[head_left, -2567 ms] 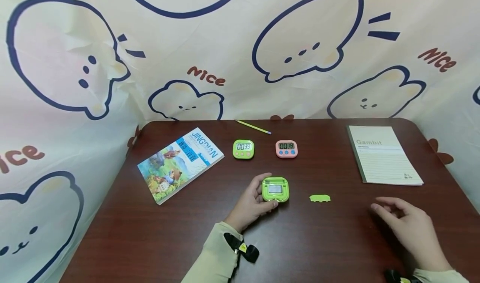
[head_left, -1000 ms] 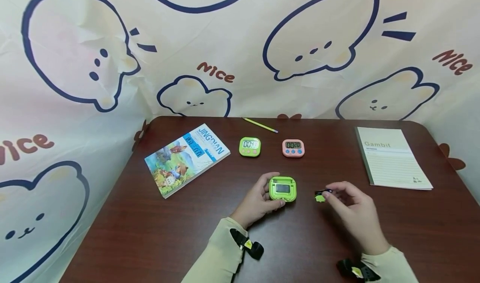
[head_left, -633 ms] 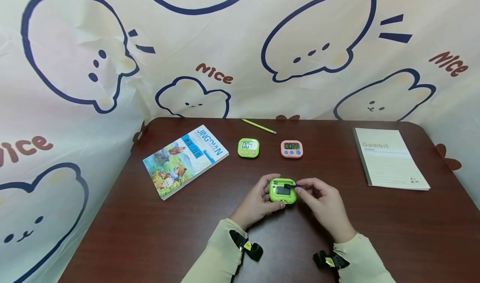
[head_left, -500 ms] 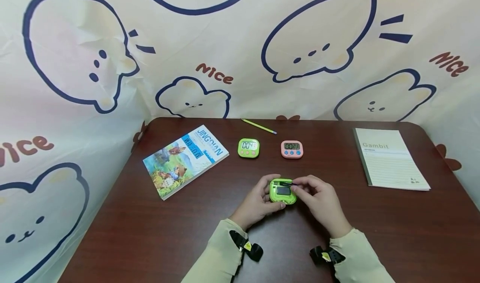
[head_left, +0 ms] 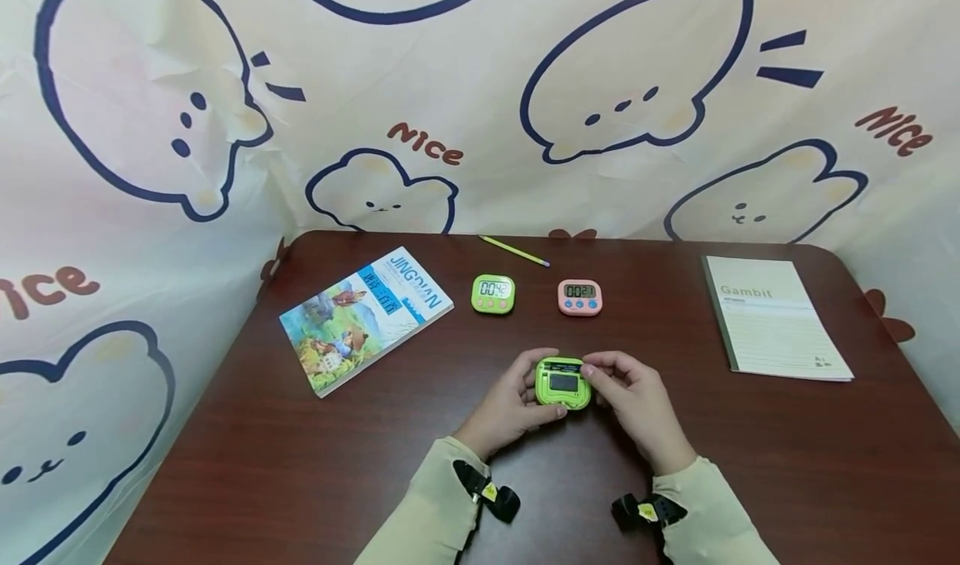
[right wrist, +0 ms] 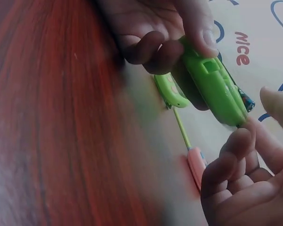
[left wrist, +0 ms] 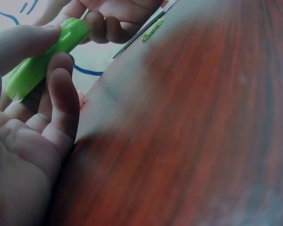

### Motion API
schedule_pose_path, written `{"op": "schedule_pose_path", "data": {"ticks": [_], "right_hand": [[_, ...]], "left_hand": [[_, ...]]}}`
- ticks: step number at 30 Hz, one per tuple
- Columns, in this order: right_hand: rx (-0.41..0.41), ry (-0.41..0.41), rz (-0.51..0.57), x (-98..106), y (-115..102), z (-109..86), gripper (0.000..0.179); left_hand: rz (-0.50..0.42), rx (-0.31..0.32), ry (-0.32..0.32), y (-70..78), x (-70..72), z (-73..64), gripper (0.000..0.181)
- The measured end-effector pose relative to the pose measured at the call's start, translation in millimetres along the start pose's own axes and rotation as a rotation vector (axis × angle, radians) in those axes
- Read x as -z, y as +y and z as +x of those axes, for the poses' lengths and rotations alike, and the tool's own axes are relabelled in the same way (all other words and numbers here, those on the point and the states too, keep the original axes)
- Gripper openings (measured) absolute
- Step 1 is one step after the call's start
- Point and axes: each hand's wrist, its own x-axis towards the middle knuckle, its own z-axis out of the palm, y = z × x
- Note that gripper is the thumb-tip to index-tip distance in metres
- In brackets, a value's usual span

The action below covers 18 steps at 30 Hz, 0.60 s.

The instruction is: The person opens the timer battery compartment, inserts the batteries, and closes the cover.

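Observation:
My left hand (head_left: 517,398) grips a green digital timer (head_left: 562,392) by its left side, thumb at the near edge, fingers behind. The back faces up with its battery slot uncovered. A dark small battery (head_left: 562,367) lies along that slot; in the right wrist view one end sticks out past the casing. My right hand (head_left: 637,402) is at the timer's upper right corner. Its index fingertip touches the edge there, and its thumb stands close by the battery's end, with a gap in the right wrist view. The green battery cover (left wrist: 153,29) lies on the table, hidden behind my right hand in the head view.
Behind my hands stand another green timer (head_left: 493,295) and a pink timer (head_left: 580,297), both with lit digits. A yellow-green pencil (head_left: 513,251) lies farther back. A picture book (head_left: 367,319) is on the left, a notebook (head_left: 776,319) on the right of the brown table (head_left: 315,482).
My right hand came in from the right, picked up the battery and brought it leftward to the timer. The battery now lies in the slot and the fingers have parted from it. The left hand kept its hold.

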Motion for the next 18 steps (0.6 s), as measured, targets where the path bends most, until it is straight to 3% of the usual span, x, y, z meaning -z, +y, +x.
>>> {"op": "schedule_pose_path", "data": {"ticks": [4, 18], "right_hand": [[-0.06, -0.024, 0.069, -2.2, -1.4, -0.4, 0.028], [-0.133, -0.083, 0.258, -1.5, 3.7, 2.3, 0.032]], "left_hand": [[0.008, -0.011, -0.01, 0.2, 0.7, -1.6, 0.073], [-0.007, -0.014, -0.061, 2.6, 3.0, -2.3, 0.074]]}}
